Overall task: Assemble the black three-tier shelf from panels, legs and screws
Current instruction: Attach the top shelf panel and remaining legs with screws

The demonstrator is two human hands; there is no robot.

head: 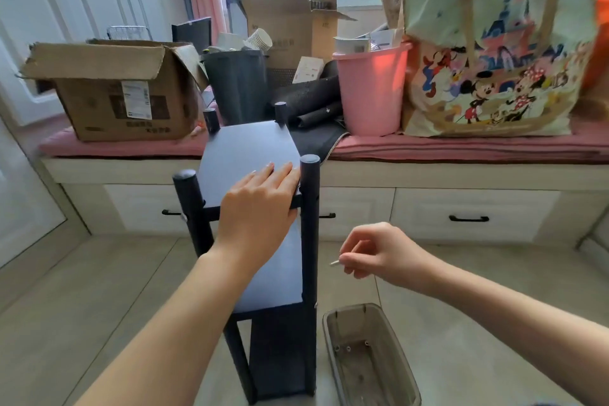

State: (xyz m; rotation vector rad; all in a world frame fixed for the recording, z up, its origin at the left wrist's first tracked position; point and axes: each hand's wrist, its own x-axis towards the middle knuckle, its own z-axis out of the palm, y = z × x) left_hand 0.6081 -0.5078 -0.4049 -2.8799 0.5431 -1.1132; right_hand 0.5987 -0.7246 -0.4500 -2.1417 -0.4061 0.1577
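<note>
- Fingers (pixel 276 171) of left hand (pixel 260 208): straight, flat on top panel (pixel 244 148), thumb side at near edge; nothing gripped.
- Fingers (pixel 349 262) of right hand (pixel 379 254): curled, pinching small pale screw (pixel 334 262), tip pointing left toward near right leg (pixel 309 224).
- Black three-tier shelf (pixel 273 290): upright on floor in front of window seat (pixel 461 171); three panels between four legs, rear legs close to seat edge.
- Step judged in hand: fastening top panel to near right leg.
- Hold panel down and level with left hand while aligning hole in leg with panel edge.
- Start screw straight, by hand, to avoid cross-threading; tighten only once seated.
- Spare screws: in clear tray (pixel 369 356) on floor, right of shelf.
- Writing: shipping label on cardboard box (pixel 112 89), print on box fronts — too blurred to read.
- Tote bag (pixel 494 49): cartoon mice and castle print; no legible text.
</note>
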